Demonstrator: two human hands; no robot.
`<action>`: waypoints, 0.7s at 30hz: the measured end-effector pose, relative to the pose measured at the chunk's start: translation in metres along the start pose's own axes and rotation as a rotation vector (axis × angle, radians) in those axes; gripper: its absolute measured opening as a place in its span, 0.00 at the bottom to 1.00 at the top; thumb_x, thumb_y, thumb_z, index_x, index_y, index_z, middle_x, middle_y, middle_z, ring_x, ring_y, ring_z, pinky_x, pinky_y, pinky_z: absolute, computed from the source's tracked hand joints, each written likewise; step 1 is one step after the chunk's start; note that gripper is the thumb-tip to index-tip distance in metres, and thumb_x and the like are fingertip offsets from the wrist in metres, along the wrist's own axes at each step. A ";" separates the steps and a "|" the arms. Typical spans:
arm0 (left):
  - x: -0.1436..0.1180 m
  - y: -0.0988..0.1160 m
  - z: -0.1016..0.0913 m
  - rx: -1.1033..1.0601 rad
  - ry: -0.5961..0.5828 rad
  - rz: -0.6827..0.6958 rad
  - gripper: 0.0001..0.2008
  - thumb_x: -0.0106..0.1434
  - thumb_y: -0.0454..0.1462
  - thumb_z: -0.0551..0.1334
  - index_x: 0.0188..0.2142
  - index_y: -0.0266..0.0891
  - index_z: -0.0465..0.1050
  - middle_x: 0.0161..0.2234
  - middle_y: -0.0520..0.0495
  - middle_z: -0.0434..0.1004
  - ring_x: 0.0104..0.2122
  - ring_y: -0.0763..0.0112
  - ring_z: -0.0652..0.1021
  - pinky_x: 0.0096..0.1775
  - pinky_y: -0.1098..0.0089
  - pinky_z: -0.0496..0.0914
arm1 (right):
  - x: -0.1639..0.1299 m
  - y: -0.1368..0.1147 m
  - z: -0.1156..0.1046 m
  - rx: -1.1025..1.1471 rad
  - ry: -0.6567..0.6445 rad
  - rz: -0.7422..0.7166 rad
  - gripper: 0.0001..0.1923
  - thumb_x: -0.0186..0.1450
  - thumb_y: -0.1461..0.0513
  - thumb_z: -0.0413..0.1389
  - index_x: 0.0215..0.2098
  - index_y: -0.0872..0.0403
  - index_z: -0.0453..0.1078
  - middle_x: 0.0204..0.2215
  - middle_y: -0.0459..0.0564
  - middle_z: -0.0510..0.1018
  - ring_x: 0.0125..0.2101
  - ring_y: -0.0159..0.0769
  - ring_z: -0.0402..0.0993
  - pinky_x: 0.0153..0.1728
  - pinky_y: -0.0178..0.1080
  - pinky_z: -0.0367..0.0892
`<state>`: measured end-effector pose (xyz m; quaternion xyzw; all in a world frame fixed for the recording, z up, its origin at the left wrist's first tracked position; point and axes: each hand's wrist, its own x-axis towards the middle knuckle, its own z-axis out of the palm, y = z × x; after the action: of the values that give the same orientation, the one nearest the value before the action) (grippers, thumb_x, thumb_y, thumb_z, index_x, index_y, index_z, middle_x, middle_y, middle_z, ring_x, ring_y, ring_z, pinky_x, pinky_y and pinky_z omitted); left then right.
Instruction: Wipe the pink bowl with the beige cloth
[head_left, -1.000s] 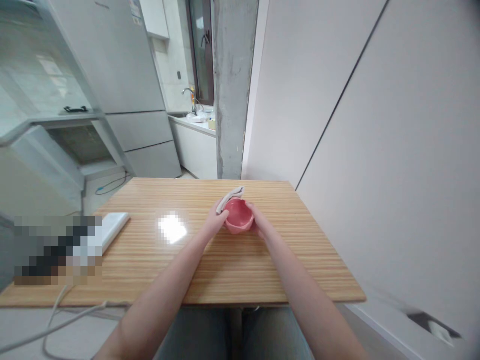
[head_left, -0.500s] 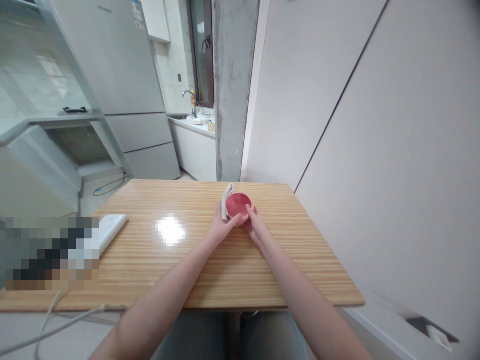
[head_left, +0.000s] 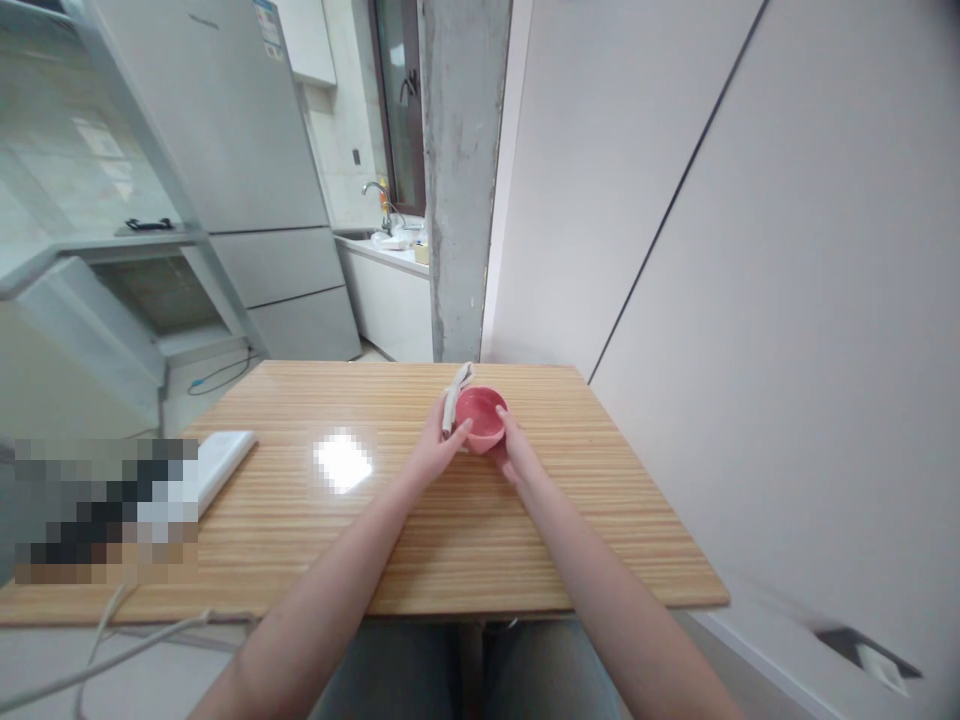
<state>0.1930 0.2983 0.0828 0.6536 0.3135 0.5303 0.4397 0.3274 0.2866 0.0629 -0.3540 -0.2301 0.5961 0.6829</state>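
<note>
Near the table's [head_left: 465, 540] far edge, both hands cradle a pink bowl [head_left: 481, 417]. Left hand [head_left: 439, 448] fingers pinch a grey cloth [head_left: 452, 402] against its rim; right hand [head_left: 513, 455] cups its side. Bare wood lies open toward the near edge.

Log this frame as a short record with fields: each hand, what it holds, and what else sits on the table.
left hand: grips a folded pale cloth, pressed to the bowl's left rim
right hand: holds the pink bowl from its right side
pink bowl: tilted, opening toward the camera
table: striped wood
white flat object: lies near the table's left edge
</note>
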 end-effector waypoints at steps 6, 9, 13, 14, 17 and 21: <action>0.000 -0.008 0.002 0.066 0.114 0.031 0.29 0.56 0.35 0.63 0.57 0.39 0.60 0.57 0.41 0.65 0.58 0.61 0.66 0.60 0.58 0.58 | -0.005 -0.002 0.004 -0.089 0.042 -0.006 0.23 0.51 0.57 0.65 0.43 0.47 0.64 0.39 0.44 0.78 0.36 0.34 0.76 0.31 0.35 0.74; 0.006 -0.006 -0.013 0.128 0.145 -0.019 0.22 0.56 0.31 0.58 0.52 0.39 0.67 0.51 0.44 0.73 0.52 0.61 0.72 0.57 0.58 0.63 | -0.008 -0.003 0.006 -0.187 -0.015 0.141 0.21 0.53 0.54 0.62 0.43 0.48 0.65 0.38 0.46 0.79 0.35 0.36 0.76 0.27 0.35 0.73; 0.009 -0.001 -0.020 0.145 0.064 -0.065 0.16 0.59 0.37 0.58 0.47 0.38 0.72 0.45 0.44 0.77 0.46 0.60 0.76 0.51 0.59 0.68 | -0.007 -0.004 0.006 -0.226 -0.086 0.198 0.16 0.54 0.58 0.61 0.41 0.51 0.69 0.37 0.47 0.80 0.38 0.37 0.77 0.33 0.37 0.74; 0.008 0.000 -0.018 0.132 0.061 -0.063 0.16 0.61 0.40 0.58 0.47 0.38 0.72 0.45 0.44 0.77 0.47 0.60 0.75 0.52 0.59 0.67 | -0.007 -0.003 0.005 -0.207 -0.075 0.188 0.15 0.55 0.58 0.60 0.40 0.51 0.69 0.37 0.47 0.80 0.39 0.37 0.77 0.34 0.37 0.74; 0.003 -0.001 -0.005 0.097 0.068 -0.029 0.19 0.62 0.42 0.57 0.52 0.39 0.68 0.52 0.42 0.72 0.53 0.60 0.71 0.57 0.58 0.62 | -0.004 -0.001 0.003 -0.110 0.043 0.119 0.14 0.56 0.58 0.59 0.41 0.52 0.69 0.37 0.48 0.80 0.39 0.37 0.77 0.35 0.38 0.74; -0.002 -0.009 0.008 0.125 0.012 0.036 0.31 0.56 0.38 0.63 0.59 0.40 0.58 0.57 0.40 0.65 0.58 0.59 0.66 0.60 0.57 0.57 | -0.004 0.002 0.004 -0.022 0.175 0.019 0.18 0.55 0.58 0.60 0.43 0.47 0.65 0.37 0.44 0.79 0.35 0.35 0.77 0.32 0.38 0.74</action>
<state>0.2004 0.2981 0.0733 0.6821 0.3367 0.5216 0.3865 0.3225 0.2836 0.0645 -0.4143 -0.1727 0.5667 0.6909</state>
